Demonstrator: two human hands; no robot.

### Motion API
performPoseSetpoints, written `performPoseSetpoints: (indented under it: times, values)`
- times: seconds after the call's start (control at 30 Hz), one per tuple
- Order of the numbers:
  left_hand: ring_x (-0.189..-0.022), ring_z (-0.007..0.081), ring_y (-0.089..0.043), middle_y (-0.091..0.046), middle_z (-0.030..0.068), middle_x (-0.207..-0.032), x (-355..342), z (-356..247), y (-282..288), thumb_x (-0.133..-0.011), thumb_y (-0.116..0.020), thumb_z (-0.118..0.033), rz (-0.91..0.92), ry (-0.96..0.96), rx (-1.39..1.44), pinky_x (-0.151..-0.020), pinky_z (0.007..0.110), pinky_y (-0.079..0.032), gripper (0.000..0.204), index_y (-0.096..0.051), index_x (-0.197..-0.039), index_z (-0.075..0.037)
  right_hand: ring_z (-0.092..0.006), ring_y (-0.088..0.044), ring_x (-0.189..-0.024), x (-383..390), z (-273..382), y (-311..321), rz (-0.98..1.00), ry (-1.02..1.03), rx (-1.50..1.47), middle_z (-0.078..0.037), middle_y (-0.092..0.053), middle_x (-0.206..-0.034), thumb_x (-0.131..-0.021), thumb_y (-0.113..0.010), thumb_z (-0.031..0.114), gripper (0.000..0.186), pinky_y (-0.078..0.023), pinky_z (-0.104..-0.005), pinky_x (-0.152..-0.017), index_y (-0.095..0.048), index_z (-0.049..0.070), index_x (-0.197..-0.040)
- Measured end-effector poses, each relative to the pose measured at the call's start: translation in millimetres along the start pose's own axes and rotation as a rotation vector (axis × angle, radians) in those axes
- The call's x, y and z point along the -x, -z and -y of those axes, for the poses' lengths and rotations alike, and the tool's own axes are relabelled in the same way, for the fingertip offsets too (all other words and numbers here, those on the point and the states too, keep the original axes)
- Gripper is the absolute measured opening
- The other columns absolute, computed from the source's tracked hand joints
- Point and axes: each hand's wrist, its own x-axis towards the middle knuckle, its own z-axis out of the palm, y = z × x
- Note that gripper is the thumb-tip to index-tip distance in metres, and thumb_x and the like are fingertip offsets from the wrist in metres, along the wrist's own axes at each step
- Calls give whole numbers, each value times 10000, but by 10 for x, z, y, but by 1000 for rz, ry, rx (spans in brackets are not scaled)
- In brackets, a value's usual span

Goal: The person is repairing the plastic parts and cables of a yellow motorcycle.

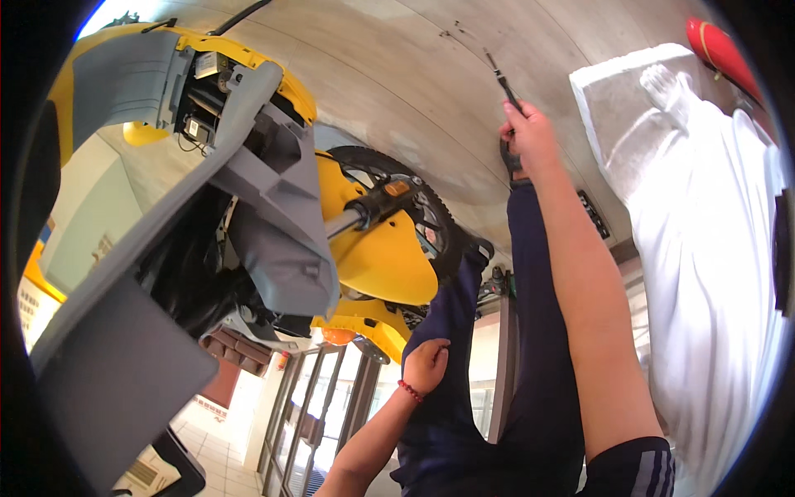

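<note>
My right hand (527,137) is stretched out over the floor, closed round the dark handle of a slim tool with a metal shaft, which looks like a screwdriver (500,76). The tip points away from me, toward a few tiny dark pieces (454,31) on the floor, too small to name. Against my left thigh rests my left hand (426,365), its fingers curled in and nothing visible in them. A yellow and grey scooter (377,257) stands to my left, its front wheel (439,215) beside my left leg. Exposed wiring and small boxes (203,99) show in its body.
A white cloth-draped form with a sculpted hand (696,207) stands close on my right, a red cylinder (722,54) beyond it. Dark small items (592,214) lie by my right forearm. Glass doors (306,406) and a brown sofa (236,352) appear at the lower left.
</note>
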Motion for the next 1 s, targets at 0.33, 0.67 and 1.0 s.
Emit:
performPoseSetpoints:
  times: [0.33, 0.67, 1.0]
  values:
    - [-686, 156, -621, -641, 74, -800, 455, -257, -113, -916, -527, -123, 19, 241, 383, -652, 277, -494, 207, -629, -1069, -29, -107, -495, -536, 1207, 176, 288, 9, -211, -192, 16, -463, -604, -907, -608, 192, 139, -399, -257, -509, -612, 56, -886]
    - [-632, 73, -559, -609, 18, -767, 1128, -1073, 492, -927, -527, -130, -148, -156, 600, -594, 230, -466, 220, -618, -1106, -40, -129, -496, -511, 2612, 1115, 518, 51, -118, -247, 14, -470, -601, -922, -574, 244, 150, -424, -257, -468, -552, 102, -879]
    - [-699, 121, -591, -612, 61, -783, 3066, -2870, 2698, -872, -559, -33, -539, -1122, 514, -639, 249, -472, 155, -643, -999, -4, -152, -402, -537, 4592, 3545, -141, 629, 587, -469, 1, -364, -537, -942, -573, 281, 374, -341, -291, -545, -427, 115, -641]
